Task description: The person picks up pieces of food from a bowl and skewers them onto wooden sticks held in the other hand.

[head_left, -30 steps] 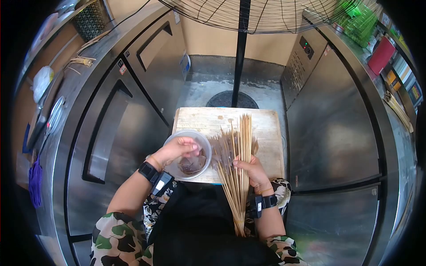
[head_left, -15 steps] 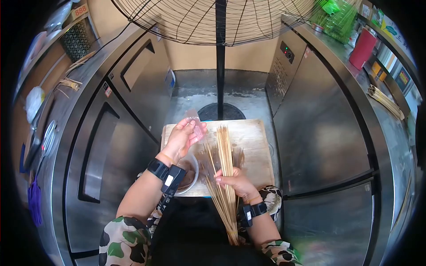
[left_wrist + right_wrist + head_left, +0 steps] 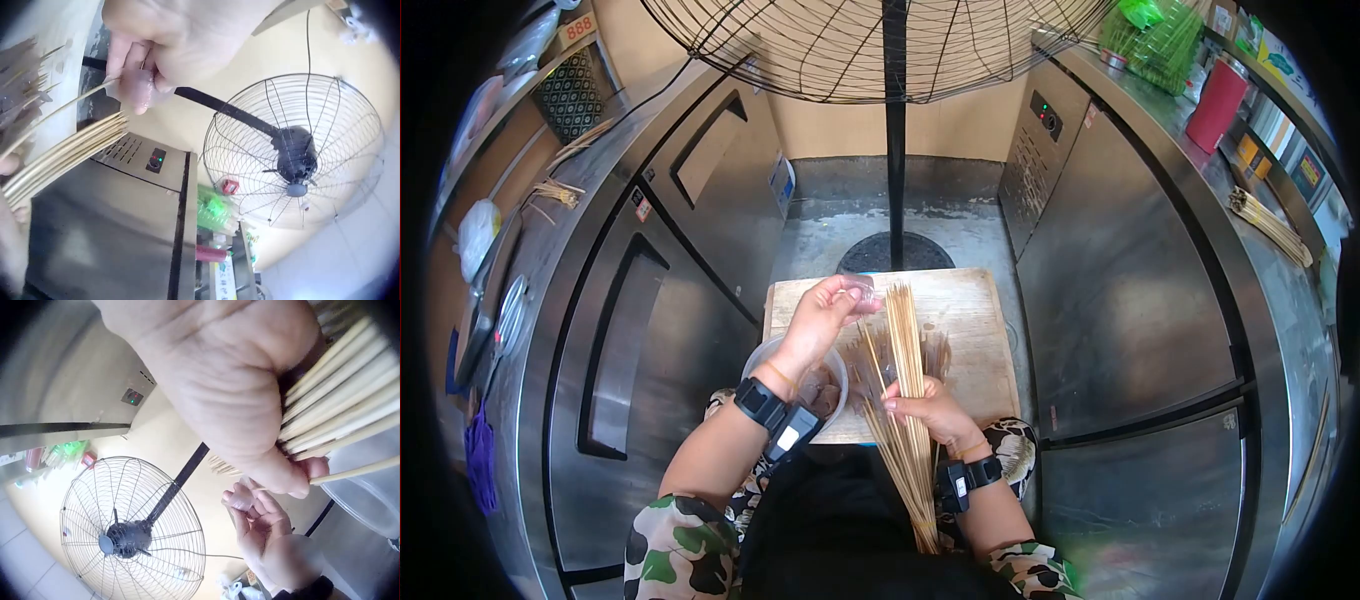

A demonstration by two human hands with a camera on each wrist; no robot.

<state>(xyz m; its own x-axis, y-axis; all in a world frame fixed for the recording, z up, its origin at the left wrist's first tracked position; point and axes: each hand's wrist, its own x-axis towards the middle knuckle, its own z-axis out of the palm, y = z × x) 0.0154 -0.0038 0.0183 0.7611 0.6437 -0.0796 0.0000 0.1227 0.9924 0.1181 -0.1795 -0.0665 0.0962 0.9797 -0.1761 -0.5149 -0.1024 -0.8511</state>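
My left hand (image 3: 812, 318) pinches a floppy, translucent pinkish-brown slice (image 3: 136, 89) by its edges. In the left wrist view the tip of a single bamboo skewer (image 3: 59, 117) meets the slice. My right hand (image 3: 943, 412) grips a thick bundle of bamboo skewers (image 3: 908, 350) and holds that single skewer apart from it, between thumb and finger. Below my left forearm stands a clear round tub (image 3: 841, 362) with more brownish slices (image 3: 820, 388) in it. Beyond the bundle, skewered slices (image 3: 941, 358) lie on the wooden board (image 3: 980, 320).
A black wire fan (image 3: 880, 50) on a pole rises behind the board. Steel refrigerated counters (image 3: 1140, 260) flank both sides. On the right counter lie a skewer bundle (image 3: 1268, 228) and a red bottle (image 3: 1220, 105); on the left lie a whisk (image 3: 510, 315) and some sticks (image 3: 558, 192).
My left hand has come out of the tub with a slice and brought it to the single skewer's tip. My right hand has separated that skewer from the bundle.
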